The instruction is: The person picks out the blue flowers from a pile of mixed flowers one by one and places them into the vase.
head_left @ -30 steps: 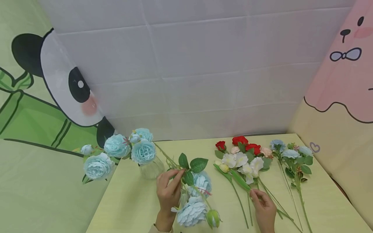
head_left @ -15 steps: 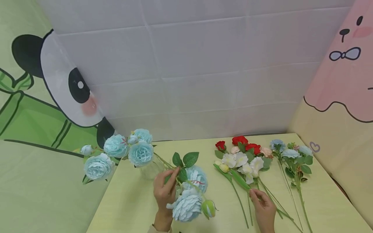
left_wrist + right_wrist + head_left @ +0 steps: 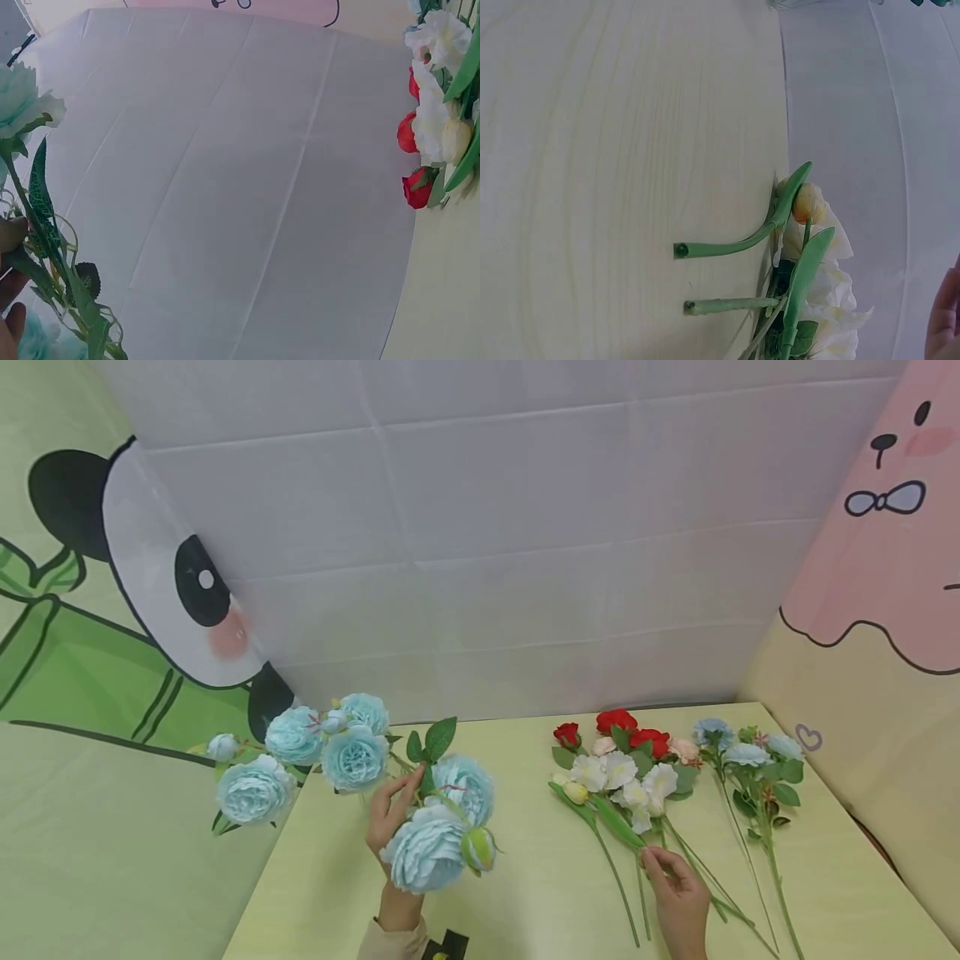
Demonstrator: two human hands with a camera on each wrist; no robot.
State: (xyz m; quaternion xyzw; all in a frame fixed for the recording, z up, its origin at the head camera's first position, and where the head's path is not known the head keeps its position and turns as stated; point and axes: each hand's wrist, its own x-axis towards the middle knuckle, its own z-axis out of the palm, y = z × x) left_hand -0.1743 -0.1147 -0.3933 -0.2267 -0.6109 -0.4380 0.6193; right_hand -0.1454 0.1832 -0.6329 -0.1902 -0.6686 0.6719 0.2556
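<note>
slantwise, the blue spray (image 3: pixel 427 850) points bloom-first toward near right, pinched in the left hand's grip (image 3: pixel 389 817).

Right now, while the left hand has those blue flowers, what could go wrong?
The big blue flowers lean out to one side of the left hand, so they might twist or droop.

More blue blooms crowd close, on the left in the head view, so they could snag.

The right hand looks near the tulip, so a bump might shift it; whether they touch is hard to tell.
</note>
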